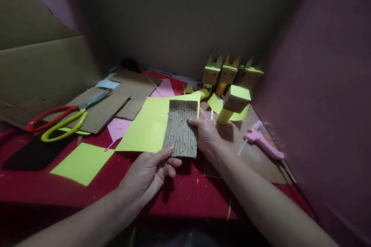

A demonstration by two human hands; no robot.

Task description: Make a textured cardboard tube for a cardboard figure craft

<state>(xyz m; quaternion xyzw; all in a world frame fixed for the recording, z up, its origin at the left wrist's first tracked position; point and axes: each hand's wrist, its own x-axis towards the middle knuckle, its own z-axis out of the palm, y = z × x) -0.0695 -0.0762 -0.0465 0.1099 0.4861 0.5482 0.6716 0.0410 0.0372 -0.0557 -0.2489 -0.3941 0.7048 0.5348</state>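
Observation:
Between my two hands is a rectangular piece of corrugated cardboard (182,129), its ridged inner side facing me. My left hand (153,173) pinches its lower left corner, thumb on top and fingers beneath. At its right edge my right hand (207,129) grips it with the thumb on the ridges. Behind the piece lies a large yellow paper sheet (142,127), partly covered by it. A smaller yellow paper piece (84,163) rests on the red cloth to the left.
Scissors (78,114) with red and yellow handles lie on cardboard sheets (101,112) at the left, near a large cardboard box (43,73). A pink glue gun (261,139) rests on cardboard at the right. Several box-headed figures (211,75) with pointed ears stand at the back right.

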